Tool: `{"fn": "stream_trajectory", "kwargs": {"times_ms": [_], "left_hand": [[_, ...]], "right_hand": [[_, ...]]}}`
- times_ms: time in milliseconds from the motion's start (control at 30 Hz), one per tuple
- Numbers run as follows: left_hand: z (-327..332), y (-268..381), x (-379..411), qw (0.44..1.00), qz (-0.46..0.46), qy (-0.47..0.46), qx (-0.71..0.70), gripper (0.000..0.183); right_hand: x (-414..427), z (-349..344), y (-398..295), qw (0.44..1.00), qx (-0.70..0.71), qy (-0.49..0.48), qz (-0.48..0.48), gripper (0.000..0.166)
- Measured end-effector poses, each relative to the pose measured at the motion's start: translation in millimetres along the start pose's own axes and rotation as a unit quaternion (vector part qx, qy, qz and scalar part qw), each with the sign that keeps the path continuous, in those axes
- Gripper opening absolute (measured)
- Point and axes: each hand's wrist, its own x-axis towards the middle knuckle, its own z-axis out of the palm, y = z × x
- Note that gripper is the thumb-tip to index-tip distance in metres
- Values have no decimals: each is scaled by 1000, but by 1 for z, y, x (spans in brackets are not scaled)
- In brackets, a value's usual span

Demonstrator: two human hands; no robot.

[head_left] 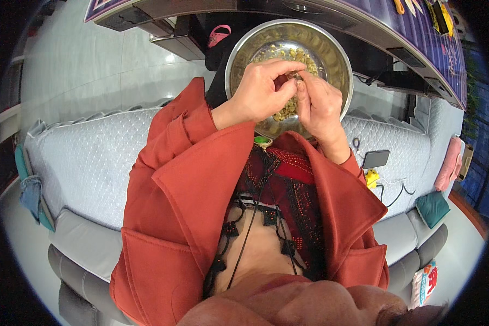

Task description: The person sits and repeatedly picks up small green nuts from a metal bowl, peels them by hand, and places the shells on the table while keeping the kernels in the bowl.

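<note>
My left hand (265,86) and my right hand (321,100) meet at the fingertips above a wide stainless steel basin (235,61). A small brownish piece (295,75) is pinched between them, mostly hidden by the fingers, so its kind is unclear. Below, many small yellowish chopped pieces (287,111) lie scattered on the basin's bottom. My hands and wrists cover part of them. The basin sits just in front of my lap, close to the table's near side.
A table with a purple patterned top (421,36) overhangs beyond the basin. On the quilted sofa cover (93,159) at my right lie a dark phone (375,159), a yellow object (372,178) and cables (399,193). A pink clog (219,36) rests under the table.
</note>
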Motion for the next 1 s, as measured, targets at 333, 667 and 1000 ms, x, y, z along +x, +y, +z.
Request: {"fn": "stream_trajectory", "kwargs": {"times_ms": [333,667,1000], "left_hand": [[-3,-8,6,998,-33,-43,-34,24],[-22,-23,3,924,138,-100,343,13],[1,-35,-5,900,125,-126,399,5]], "right_hand": [[4,-1,1,989,6,90,115,4],[12,-25,18,774,462,3,433,26],[140,-43,-22,813,452,-187,316,22]]}}
